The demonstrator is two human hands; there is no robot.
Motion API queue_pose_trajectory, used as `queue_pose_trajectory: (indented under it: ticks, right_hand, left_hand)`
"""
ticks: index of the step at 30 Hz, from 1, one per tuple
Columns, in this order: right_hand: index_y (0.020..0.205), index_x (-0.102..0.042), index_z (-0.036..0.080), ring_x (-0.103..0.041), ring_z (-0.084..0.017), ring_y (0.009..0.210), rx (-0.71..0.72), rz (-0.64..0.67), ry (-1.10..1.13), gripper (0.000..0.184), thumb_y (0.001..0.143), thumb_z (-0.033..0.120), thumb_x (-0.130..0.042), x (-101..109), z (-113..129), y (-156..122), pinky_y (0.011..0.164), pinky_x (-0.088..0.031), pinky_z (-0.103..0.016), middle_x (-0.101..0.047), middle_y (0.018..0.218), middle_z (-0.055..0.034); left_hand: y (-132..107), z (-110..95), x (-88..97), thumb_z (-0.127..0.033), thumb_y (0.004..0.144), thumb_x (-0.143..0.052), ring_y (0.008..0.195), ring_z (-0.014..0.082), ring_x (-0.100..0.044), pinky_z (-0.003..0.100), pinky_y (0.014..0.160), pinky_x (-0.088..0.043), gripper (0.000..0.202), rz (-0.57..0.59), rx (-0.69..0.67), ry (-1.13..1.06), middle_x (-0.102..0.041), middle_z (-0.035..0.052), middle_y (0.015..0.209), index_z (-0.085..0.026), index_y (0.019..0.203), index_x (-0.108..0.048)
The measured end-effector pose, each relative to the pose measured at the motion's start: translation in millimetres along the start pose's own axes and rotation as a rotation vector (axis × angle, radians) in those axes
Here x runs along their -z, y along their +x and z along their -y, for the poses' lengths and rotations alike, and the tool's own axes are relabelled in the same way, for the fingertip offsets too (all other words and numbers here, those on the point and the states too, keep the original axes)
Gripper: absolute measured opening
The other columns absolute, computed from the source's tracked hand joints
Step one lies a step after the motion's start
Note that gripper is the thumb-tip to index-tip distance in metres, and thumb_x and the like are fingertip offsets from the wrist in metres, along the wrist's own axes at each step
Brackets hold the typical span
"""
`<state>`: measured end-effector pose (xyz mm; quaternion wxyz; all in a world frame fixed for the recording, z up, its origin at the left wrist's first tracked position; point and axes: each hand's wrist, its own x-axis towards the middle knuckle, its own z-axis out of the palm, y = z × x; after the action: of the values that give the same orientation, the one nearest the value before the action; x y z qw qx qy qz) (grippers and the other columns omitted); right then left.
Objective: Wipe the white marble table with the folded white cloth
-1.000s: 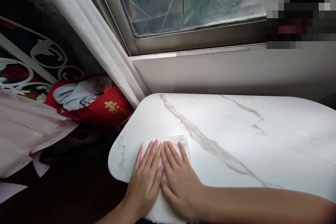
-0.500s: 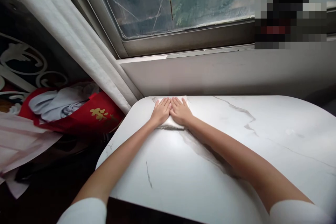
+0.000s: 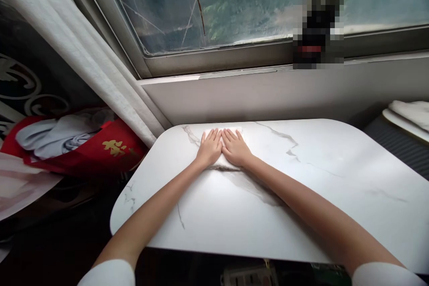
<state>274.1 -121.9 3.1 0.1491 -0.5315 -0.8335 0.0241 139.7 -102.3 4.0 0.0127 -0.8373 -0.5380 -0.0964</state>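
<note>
The person's left hand [image 3: 210,148] and right hand [image 3: 236,147] are lying flat together on a white cloth [image 3: 222,161], how much tabletop [image 3: 214,214] around them is wiped not showing.

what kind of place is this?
Likely a room in a home, though no wider view confirms it. A white marble-patterned table stands below a metal-framed window, with a long pale curtain and a red bag or basket of fabric to the left.

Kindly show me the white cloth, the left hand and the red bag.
White cloth [image 3: 223,162]: head view, its near part.
Left hand [image 3: 210,149]: head view, back of hand.
Red bag [image 3: 89,158]: head view, front wall.
</note>
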Motion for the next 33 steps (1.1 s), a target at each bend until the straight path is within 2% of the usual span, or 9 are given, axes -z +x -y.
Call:
queue_pose_trajectory:
  ticks: [4, 8, 11, 13, 17, 20, 27, 30, 33]
  right_hand:
    - [0.144, -0.025, 0.000, -0.015, -0.026, 0.140, 0.133, 0.017, 0.030, 0.059, 0.094, 0.032, -0.024, 17.9, 14.1, -72.8, 0.114, -0.008, -0.049, -0.024, 0.150, -0.0171]
    - [0.147, -0.018, 0.005, -0.009, -0.023, 0.141, 0.202, 0.031, 0.061, 0.060, 0.095, 0.034, -0.026, 37.8, 30.0, -150.4, 0.115, -0.007, -0.049, -0.020, 0.152, -0.0146]
    - [0.148, -0.011, 0.007, -0.006, -0.022, 0.141, 0.173, 0.033, 0.070, 0.061, 0.095, 0.033, -0.027, 47.7, 38.5, -192.1, 0.116, -0.007, -0.049, -0.016, 0.153, -0.0127]
    - [0.148, -0.011, 0.008, -0.006, -0.021, 0.141, 0.115, 0.049, 0.073, 0.060, 0.095, 0.032, -0.027, 50.5, 39.0, -203.1, 0.116, -0.008, -0.047, -0.015, 0.153, -0.0108]
    - [0.147, -0.019, 0.008, -0.011, -0.020, 0.141, -0.060, 0.143, 0.074, 0.058, 0.095, 0.032, -0.024, 48.0, 21.3, -177.7, 0.116, -0.010, -0.045, -0.018, 0.153, -0.0103]
    - [0.146, -0.023, 0.006, -0.013, -0.020, 0.141, -0.141, 0.126, 0.064, 0.058, 0.095, 0.032, -0.020, 41.8, -6.8, -129.1, 0.115, -0.009, -0.044, -0.020, 0.152, -0.0115]
    - [0.144, -0.029, 0.005, -0.020, -0.019, 0.139, -0.155, 0.045, -0.022, 0.057, 0.093, 0.029, -0.022, 29.1, -82.2, -22.3, 0.114, -0.009, -0.041, -0.028, 0.150, -0.0115]
    - [0.143, -0.029, 0.004, -0.021, -0.019, 0.139, -0.192, 0.019, -0.037, 0.056, 0.092, 0.027, -0.022, 27.6, -103.1, -2.6, 0.113, -0.012, -0.040, -0.029, 0.150, -0.0114]
    - [0.143, -0.029, 0.004, -0.022, -0.019, 0.139, -0.206, 0.007, -0.041, 0.056, 0.092, 0.025, -0.021, 27.7, -112.3, 3.3, 0.112, -0.012, -0.040, -0.029, 0.150, -0.0118]
  left_hand:
    - [-68.4, -38.8, 5.5, -0.022, 0.095, -0.020, 0.139, 0.0222, -0.020, 0.047, 0.114, -0.012, 0.051, -0.015, -0.035, -0.020, -0.028, 0.0118, 0.150, -0.005, 0.142, -0.030]
    - [-136.3, -72.9, 14.5, -0.027, 0.097, -0.022, 0.140, 0.0229, -0.019, 0.046, 0.113, -0.017, 0.052, -0.007, -0.166, -0.039, -0.025, 0.0129, 0.151, -0.005, 0.144, -0.026]
    - [-165.0, -90.9, 22.8, -0.030, 0.097, -0.028, 0.140, 0.0238, -0.016, 0.047, 0.114, -0.017, 0.052, -0.009, -0.281, -0.047, -0.024, 0.0116, 0.151, -0.009, 0.144, -0.027]
    - [-166.7, -98.0, 26.3, -0.030, 0.096, -0.030, 0.140, 0.0247, -0.015, 0.048, 0.114, -0.016, 0.051, 0.006, -0.319, -0.063, -0.025, 0.0116, 0.151, -0.010, 0.143, -0.029]
    - [-127.4, -99.1, 22.3, -0.031, 0.097, -0.029, 0.141, 0.0232, -0.014, 0.047, 0.115, -0.013, 0.049, 0.050, -0.313, -0.119, -0.025, 0.0098, 0.151, -0.012, 0.142, -0.031]
    - [-73.8, -91.3, 10.8, -0.030, 0.096, -0.028, 0.141, 0.0212, -0.015, 0.044, 0.115, -0.011, 0.050, 0.045, -0.240, -0.114, -0.025, 0.0102, 0.151, -0.011, 0.143, -0.030]
    - [51.4, -75.0, -15.9, -0.026, 0.095, -0.023, 0.139, 0.0214, -0.022, 0.044, 0.114, -0.012, 0.049, -0.001, -0.099, -0.040, -0.030, 0.0100, 0.149, -0.011, 0.142, -0.032]
    - [83.4, -75.3, -23.0, -0.026, 0.095, -0.023, 0.138, 0.0223, -0.024, 0.045, 0.113, -0.012, 0.049, -0.013, -0.099, -0.042, -0.031, 0.0097, 0.149, -0.012, 0.141, -0.034]
    - [97.4, -77.5, -26.8, -0.025, 0.095, -0.024, 0.137, 0.0223, -0.026, 0.045, 0.113, -0.013, 0.048, -0.034, -0.098, -0.044, -0.033, 0.0090, 0.148, -0.015, 0.140, -0.036]
